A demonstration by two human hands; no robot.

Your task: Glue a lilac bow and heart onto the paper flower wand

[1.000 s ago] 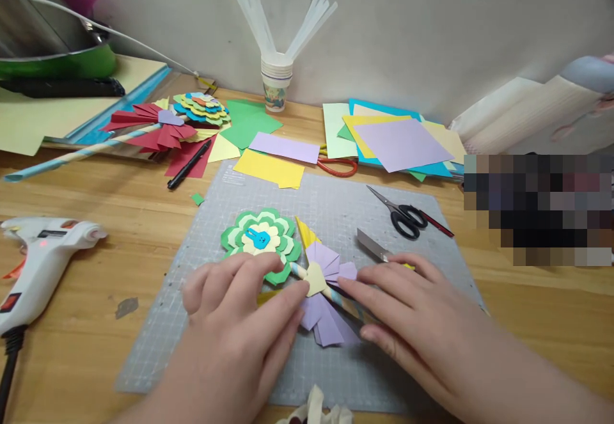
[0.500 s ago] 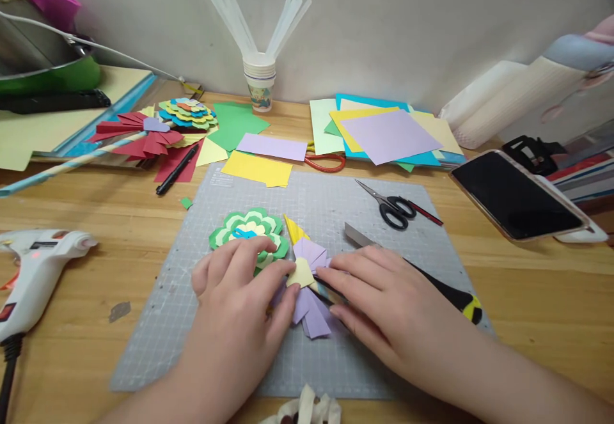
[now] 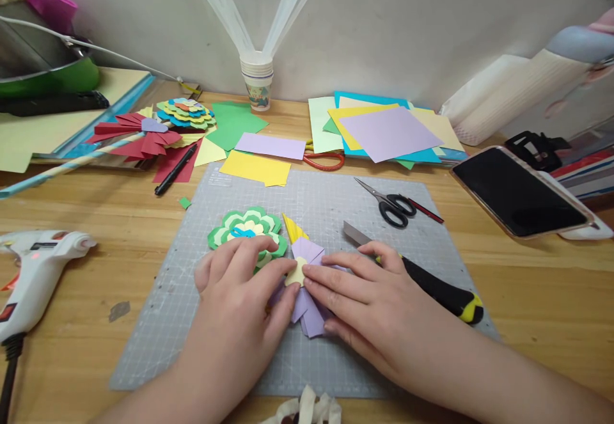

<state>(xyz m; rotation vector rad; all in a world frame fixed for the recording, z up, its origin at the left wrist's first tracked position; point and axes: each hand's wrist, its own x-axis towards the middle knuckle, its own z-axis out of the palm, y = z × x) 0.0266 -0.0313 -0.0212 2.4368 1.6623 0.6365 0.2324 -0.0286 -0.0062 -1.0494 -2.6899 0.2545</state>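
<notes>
- Paperwork on the cutting mat looks well advanced: the layered green flower has its petal rings stacked and a blue piece at its centre, partly behind the left hand
- Lilac pleats are folded and lie fanned above and below the cream patch, near the middle of the mat, between the two hands; a yellow pleated piece pokes out just above
- Left thumb and index rest at the patch's left edge, tips a little apart; the other fingers bend over the flower, and whether they touch it I cannot tell
- Right index and middle fingers lie nearly together, tips on the patch's right edge; the thumb of the right hand sits apart, by the lower pleats; what lies under the palm is hidden
- Beside the red-pleated flower at far left, which seems complete, this one appears close to matching
- Pressing the patch seems the step in hand; whether it is fixed, and what else is left, does not show
</notes>
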